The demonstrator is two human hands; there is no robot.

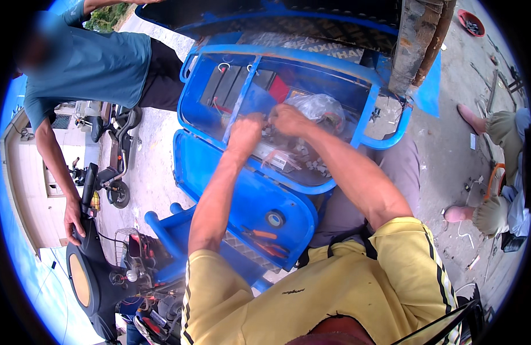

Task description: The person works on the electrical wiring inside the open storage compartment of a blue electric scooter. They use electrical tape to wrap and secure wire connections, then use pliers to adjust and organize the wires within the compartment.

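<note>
Blue metal box (364,118) open, my left hand (247,132) and right hand (289,119) curl close together over it, pinching what, I can't tell; small whitish connectors (319,167) lie loose, seemingly unfinished.

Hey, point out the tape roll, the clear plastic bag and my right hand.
Tape roll (281,219), head view: its dark ring.
Clear plastic bag (318,107), head view: its crumpled film.
Right hand (291,119), head view: back of the hand.

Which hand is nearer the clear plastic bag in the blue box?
Right: the right hand is close beside the clear plastic bag; the left hand is farther left, by the blue divider bar.
</note>
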